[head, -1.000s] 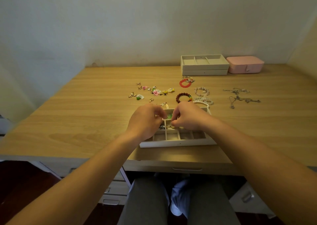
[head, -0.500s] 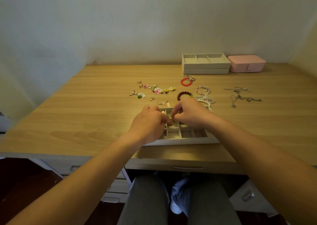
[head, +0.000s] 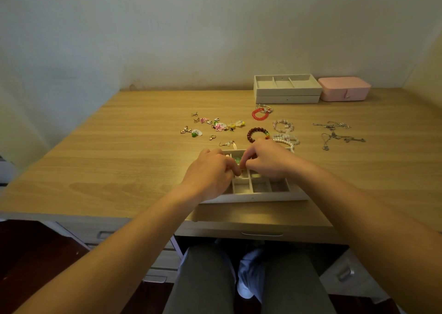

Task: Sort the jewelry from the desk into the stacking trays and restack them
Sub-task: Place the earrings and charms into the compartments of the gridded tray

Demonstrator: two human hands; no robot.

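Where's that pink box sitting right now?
The pink box sits at the far edge of the desk, right of centre in the head view, just right of the two stacked trays.

Matt wood-grain desk, glossy red bead bracelet, thin metal chains.

The light is dim and warm, with a yellow-green cast over the wall and the tabletop. The wall is paler in the centre and darker at the left. A soft shadow lies on the tabletop in front of the tray, and the space under the tabletop is almost black. The wide lens bends the tabletop's edges and stretches the forearms at the lower corners. The small jewelry looks soft, without fine detail.
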